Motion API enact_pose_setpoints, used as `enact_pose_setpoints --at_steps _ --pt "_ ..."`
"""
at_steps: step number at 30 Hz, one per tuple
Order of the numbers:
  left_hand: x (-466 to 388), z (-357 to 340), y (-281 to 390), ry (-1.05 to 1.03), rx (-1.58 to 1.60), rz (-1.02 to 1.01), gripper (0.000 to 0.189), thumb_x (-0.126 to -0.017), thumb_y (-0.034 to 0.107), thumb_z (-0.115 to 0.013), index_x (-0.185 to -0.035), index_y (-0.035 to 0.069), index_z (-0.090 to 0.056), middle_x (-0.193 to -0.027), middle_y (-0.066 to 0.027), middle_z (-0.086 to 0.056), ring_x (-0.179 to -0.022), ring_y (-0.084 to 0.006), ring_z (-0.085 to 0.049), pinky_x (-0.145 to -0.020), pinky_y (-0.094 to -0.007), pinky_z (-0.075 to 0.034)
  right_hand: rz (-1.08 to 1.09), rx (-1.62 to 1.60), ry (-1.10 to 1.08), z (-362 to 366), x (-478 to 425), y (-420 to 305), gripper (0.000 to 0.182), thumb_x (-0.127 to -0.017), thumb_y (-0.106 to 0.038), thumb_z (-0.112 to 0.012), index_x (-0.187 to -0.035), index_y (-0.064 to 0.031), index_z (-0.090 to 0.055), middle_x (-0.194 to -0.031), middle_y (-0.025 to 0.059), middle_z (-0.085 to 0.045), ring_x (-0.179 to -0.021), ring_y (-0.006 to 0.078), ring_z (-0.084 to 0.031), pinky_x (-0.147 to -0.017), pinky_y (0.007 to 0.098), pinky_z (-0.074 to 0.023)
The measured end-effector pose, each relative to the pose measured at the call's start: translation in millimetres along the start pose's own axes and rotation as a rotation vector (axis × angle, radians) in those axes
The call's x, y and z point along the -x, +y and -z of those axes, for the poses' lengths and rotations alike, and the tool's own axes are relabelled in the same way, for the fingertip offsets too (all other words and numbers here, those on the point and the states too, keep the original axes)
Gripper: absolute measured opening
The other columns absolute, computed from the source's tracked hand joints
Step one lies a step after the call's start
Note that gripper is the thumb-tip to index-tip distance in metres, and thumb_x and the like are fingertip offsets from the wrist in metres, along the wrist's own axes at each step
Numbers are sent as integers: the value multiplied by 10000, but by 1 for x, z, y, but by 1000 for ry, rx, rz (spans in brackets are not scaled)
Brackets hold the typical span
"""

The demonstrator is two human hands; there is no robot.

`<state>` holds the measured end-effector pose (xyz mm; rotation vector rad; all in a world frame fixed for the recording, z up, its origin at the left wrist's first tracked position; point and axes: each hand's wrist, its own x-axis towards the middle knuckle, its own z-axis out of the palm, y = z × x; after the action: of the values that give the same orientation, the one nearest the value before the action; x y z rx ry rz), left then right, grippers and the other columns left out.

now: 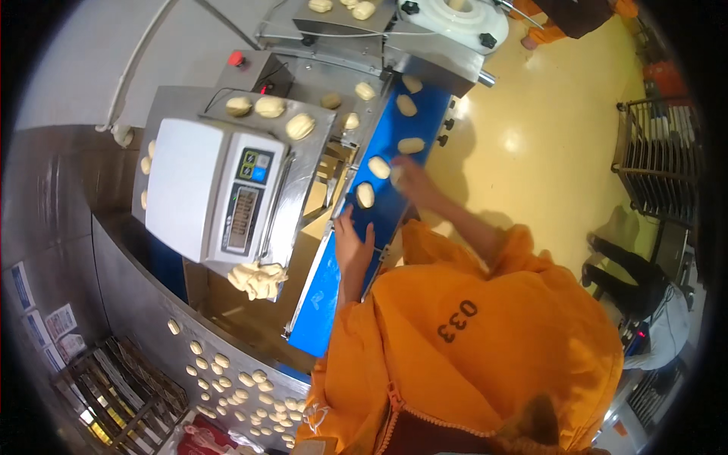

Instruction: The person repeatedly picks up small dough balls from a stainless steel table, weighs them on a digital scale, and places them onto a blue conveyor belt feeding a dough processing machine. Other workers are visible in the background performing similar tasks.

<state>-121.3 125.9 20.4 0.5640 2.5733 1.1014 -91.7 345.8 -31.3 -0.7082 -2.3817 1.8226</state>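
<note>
Oval pieces of pale dough lie on a blue conveyor belt (380,142). My right hand (418,185), blurred, reaches over the belt with a pale dough piece (396,175) at its fingertips. Close to it lies another dough piece (379,167). My left hand (354,242) rests at the belt's near-left edge, fingers apart and holding nothing, just below a dough piece (365,195). Left of the belt, a white digital scale (185,190) stands on a metal top, with several dough pieces (270,106) behind it and a torn lump of dough (257,280) at its corner.
A machine with a white round top (455,25) stands at the belt's far end. Many dough pieces (222,360) lie on a metal table at lower left. A control box bears a red button (236,58). Racks (654,159) stand right. Other people (654,313) are at the right side and top.
</note>
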Motion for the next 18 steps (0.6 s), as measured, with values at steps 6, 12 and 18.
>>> enact_pose_setpoints --at_steps 6,12,18 --pt "-67 -75 -29 -154 -457 -38 553 -740 136 -694 -1241 60 -470 -1103 -221 -487 -985 -421 -529 -844 -468 -472 488 835 -41 72 -66 22 361 -734 -119 -649 -1090 -148 -594 -1087 130 -584 -1016 340 -552 -839 453 -472" --pt "-81 -69 -21 25 190 429 401 -782 152 -628 -1118 30 -446 -1041 -227 -521 -900 -414 -558 -795 -461 -460 389 306 248 62 -87 47 348 -691 -176 -705 -1017 -111 -604 -1034 144 -583 -950 346 -537 -841 446 -473" --pt "-103 -95 27 -36 -406 374 571 -746 343 -713 -1152 44 -444 -1162 -203 -518 -953 -380 -617 -735 -493 -526 227 652 426 44 -117 18 408 -711 -224 -716 -1075 -113 -569 -1011 141 -568 -932 329 -552 -748 437 -501"
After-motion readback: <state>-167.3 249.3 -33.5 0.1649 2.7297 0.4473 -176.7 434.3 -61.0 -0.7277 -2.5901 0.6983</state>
